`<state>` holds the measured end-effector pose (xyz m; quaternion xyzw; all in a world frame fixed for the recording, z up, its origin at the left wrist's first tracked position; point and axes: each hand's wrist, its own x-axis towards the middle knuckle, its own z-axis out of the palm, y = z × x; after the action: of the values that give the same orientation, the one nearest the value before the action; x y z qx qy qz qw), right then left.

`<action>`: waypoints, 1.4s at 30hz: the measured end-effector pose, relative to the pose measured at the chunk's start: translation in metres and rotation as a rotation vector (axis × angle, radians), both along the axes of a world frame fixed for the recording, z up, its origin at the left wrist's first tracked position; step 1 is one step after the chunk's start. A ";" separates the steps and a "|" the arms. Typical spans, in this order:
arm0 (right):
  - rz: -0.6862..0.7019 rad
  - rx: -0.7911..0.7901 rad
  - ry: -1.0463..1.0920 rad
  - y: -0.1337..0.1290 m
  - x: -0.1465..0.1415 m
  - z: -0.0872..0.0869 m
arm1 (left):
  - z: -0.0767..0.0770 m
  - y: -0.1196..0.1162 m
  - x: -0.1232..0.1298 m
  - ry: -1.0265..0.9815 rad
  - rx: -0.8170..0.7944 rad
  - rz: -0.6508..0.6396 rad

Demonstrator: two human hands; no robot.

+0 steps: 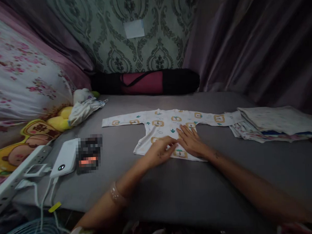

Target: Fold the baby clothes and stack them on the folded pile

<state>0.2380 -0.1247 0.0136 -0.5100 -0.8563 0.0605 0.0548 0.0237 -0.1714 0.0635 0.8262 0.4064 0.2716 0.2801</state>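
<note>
A small white long-sleeved shirt (166,125) with a yellow and green print lies spread on the grey surface (158,185), its sleeves stretched out to both sides. My right hand (191,140) rests on the lower right of the shirt with its fingers spread. Beside it, my left hand (162,150) touches the lower middle of the shirt. Its fingers are bent and drawn together near my right thumb; whether they pinch any cloth is too small to tell. The right sleeve's end meets a stack of folded clothes (279,121).
At the left are a white power bank (65,157), a blurred dark object (88,155), a power strip (22,173) with cables, and plush toys (39,134). A black and red long bag (144,82) lies along the wall. A fan (32,232) stands at the lower left.
</note>
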 end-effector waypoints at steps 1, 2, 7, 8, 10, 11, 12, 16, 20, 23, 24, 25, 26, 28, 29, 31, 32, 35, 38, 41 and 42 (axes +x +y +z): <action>0.019 -0.001 -0.001 -0.006 0.002 0.000 | 0.001 0.010 -0.010 -0.009 -0.023 0.109; 0.037 -0.006 0.000 -0.012 0.003 0.000 | 0.000 0.020 -0.020 -0.008 -0.039 0.215; 0.110 -0.047 0.043 -0.035 0.010 0.003 | -0.012 0.069 -0.058 0.091 -0.096 0.615; 0.130 -0.047 0.054 -0.041 0.010 0.005 | -0.015 0.077 -0.064 0.117 -0.110 0.667; 0.167 -0.062 0.063 -0.053 0.012 0.009 | -0.021 0.090 -0.073 0.175 -0.137 0.752; 0.176 -0.085 0.061 -0.059 0.013 0.012 | -0.024 0.095 -0.076 0.205 -0.153 0.790; 0.179 -0.121 0.056 -0.064 0.014 0.016 | -0.025 0.099 -0.079 0.231 -0.175 0.821; 0.191 -0.229 0.069 -0.065 0.009 0.036 | -0.026 0.110 -0.078 0.284 -0.278 0.893; 0.187 -0.154 0.136 -0.031 -0.021 0.047 | -0.025 0.115 -0.070 0.299 -0.299 0.937; 0.130 -0.108 0.194 0.007 -0.057 0.041 | -0.026 0.116 -0.066 0.284 -0.306 0.949; 0.112 -0.090 0.208 0.019 -0.069 0.037 | -0.027 0.117 -0.067 0.273 -0.304 0.943; 0.096 -0.079 0.214 0.030 -0.080 0.033 | -0.028 0.117 -0.067 0.264 -0.294 0.937; 0.073 -0.077 0.211 0.040 -0.091 0.029 | -0.028 0.118 -0.068 0.260 -0.275 0.931; 0.013 -0.101 0.188 0.053 -0.108 0.022 | -0.028 0.120 -0.072 0.275 -0.218 0.931; -0.019 -0.114 0.177 0.057 -0.115 0.018 | -0.029 0.121 -0.075 0.294 -0.181 0.931; -0.076 -0.122 0.161 0.060 -0.124 0.011 | -0.030 0.123 -0.079 0.338 -0.112 0.922; -0.094 -0.106 0.155 0.059 -0.127 0.007 | -0.032 0.125 -0.082 0.355 -0.088 0.912; -0.094 -0.033 0.133 0.056 -0.129 -0.002 | -0.039 0.128 -0.087 0.378 -0.053 0.869; -0.075 -0.009 0.111 0.052 -0.129 -0.004 | -0.045 0.130 -0.093 0.348 -0.054 0.830; -0.032 -0.010 0.102 0.041 -0.133 0.000 | -0.047 0.133 -0.097 0.319 -0.085 0.807; 0.005 -0.016 0.099 0.035 -0.135 0.002 | -0.047 0.134 -0.099 0.315 -0.095 0.797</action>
<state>0.1028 -0.0898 0.0154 -0.5045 -0.8534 0.0926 0.0931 -0.0752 -0.0372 0.0161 0.6224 0.7435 0.2102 0.1255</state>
